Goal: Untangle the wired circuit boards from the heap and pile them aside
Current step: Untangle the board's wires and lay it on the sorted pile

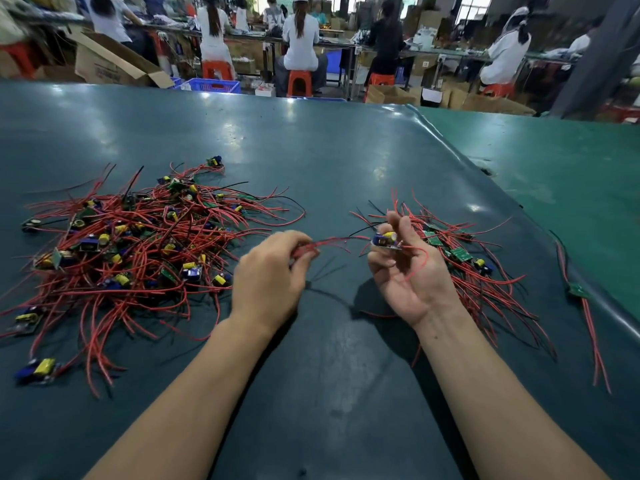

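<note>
Right hand fingers pinch circuit board; left hand fingers curled, gripping its red wires

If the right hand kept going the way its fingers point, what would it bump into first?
Probably the smaller pile of red-wired green circuit boards just beyond the right hand, though depth is hard to judge.

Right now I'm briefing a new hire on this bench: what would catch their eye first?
The big heap of red-wired circuit boards sprawling on the left of the dark table. At centre, the right hand pinches one board while the left hand grips its red wires; the smaller sorted pile lies just right.
</note>
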`<action>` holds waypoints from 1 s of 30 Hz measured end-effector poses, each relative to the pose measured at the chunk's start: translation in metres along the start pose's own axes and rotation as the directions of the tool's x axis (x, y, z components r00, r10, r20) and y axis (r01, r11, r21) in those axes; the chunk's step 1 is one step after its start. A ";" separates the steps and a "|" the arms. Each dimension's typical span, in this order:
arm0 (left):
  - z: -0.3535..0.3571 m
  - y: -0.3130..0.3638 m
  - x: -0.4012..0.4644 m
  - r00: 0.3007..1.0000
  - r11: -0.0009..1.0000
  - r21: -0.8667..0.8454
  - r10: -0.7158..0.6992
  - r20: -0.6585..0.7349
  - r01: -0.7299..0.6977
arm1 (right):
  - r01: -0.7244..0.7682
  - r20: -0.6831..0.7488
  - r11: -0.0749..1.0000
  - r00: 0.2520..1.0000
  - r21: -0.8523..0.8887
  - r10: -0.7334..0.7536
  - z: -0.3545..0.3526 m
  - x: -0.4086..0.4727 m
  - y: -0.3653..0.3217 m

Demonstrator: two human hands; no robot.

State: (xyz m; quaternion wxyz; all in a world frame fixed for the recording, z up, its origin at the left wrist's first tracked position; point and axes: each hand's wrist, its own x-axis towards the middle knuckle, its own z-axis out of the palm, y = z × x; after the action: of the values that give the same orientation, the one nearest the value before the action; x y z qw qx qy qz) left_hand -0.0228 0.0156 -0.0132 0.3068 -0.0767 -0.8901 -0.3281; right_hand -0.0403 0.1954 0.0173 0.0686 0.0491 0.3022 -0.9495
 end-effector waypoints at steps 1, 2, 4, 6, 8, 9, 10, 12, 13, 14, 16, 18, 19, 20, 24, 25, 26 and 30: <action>-0.004 -0.004 0.002 0.996 0.998 -0.012 -0.055 -0.064 0.054 | 0.019 0.006 0.999 1.000 0.032 -0.020 0.000 0.000 -0.002; -0.008 -0.008 0.005 0.985 0.994 -0.019 -0.107 -0.132 0.105 | 0.042 0.012 0.997 0.999 0.064 -0.043 -0.001 0.000 -0.004; -0.016 -0.014 0.010 0.945 0.983 -0.012 -0.179 -0.272 0.183 | 0.094 0.019 0.990 0.995 0.101 -0.096 -0.004 -0.001 -0.008; -0.020 -0.016 0.011 0.900 0.965 0.065 -0.212 -0.382 0.254 | 0.123 0.021 0.986 0.992 0.111 -0.126 -0.005 -0.001 -0.008; -0.022 -0.016 0.010 0.866 0.930 0.159 -0.232 -0.442 0.330 | 0.130 0.024 0.986 0.991 0.110 -0.133 -0.004 -0.001 -0.005; -0.023 -0.017 0.011 0.862 0.911 0.196 -0.248 -0.442 0.363 | 0.131 0.025 0.986 0.991 0.103 -0.135 -0.003 -0.001 -0.004; -0.024 -0.019 0.012 0.874 0.893 0.243 -0.260 -0.411 0.380 | 0.131 0.022 0.987 0.991 0.094 -0.134 -0.003 -0.001 -0.004; -0.024 -0.022 0.014 0.934 0.884 0.336 -0.245 -0.260 0.325 | 0.126 0.008 0.989 0.992 0.082 -0.127 -0.003 -0.001 -0.004; -0.023 -0.023 0.013 0.962 0.906 0.336 -0.211 -0.172 0.258 | 0.123 0.000 0.989 0.992 0.077 -0.123 -0.003 -0.001 -0.005; -0.020 -0.023 0.012 0.981 0.928 0.320 -0.168 -0.095 0.190 | 0.121 -0.008 0.990 0.993 0.074 -0.121 -0.003 -0.002 -0.005; -0.019 -0.021 0.011 0.994 0.955 0.277 -0.104 -0.026 0.108 | 0.118 -0.017 0.990 0.993 0.078 -0.117 -0.003 -0.002 -0.005; -0.022 -0.021 0.013 0.986 0.961 0.231 -0.129 -0.109 0.152 | 0.112 -0.016 0.990 0.994 0.082 -0.111 -0.003 -0.003 -0.005; -0.025 -0.022 0.015 0.971 0.952 0.236 -0.154 -0.183 0.196 | 0.107 -0.010 0.991 0.994 0.082 -0.106 -0.002 -0.003 -0.005; -0.028 -0.024 0.016 0.952 0.932 0.270 -0.171 -0.255 0.240 | 0.104 -0.004 0.991 0.995 0.082 -0.104 -0.001 -0.004 -0.005; -0.031 -0.023 0.012 0.911 0.884 0.301 -0.260 -0.319 0.357 | 0.114 0.003 0.987 0.993 0.112 -0.115 -0.001 -0.004 -0.006; -0.030 -0.021 0.011 0.912 0.889 0.277 -0.279 -0.301 0.364 | 0.111 0.002 0.987 0.994 0.117 -0.112 -0.001 -0.004 -0.007; -0.030 -0.021 0.011 0.915 0.897 0.261 -0.279 -0.291 0.357 | 0.106 0.000 0.987 0.994 0.119 -0.107 -0.001 -0.004 -0.007; -0.031 -0.019 0.020 0.868 0.881 -0.224 -0.459 -0.191 0.416 | 0.098 -0.002 0.987 0.995 0.124 -0.098 -0.002 -0.003 -0.007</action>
State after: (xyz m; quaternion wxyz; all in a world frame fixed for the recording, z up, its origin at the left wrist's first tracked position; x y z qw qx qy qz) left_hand -0.0294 -0.0195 0.0070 0.3207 0.1407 -0.8083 -0.4733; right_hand -0.0379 0.2022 0.0198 0.0193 0.0363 0.2446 -0.9688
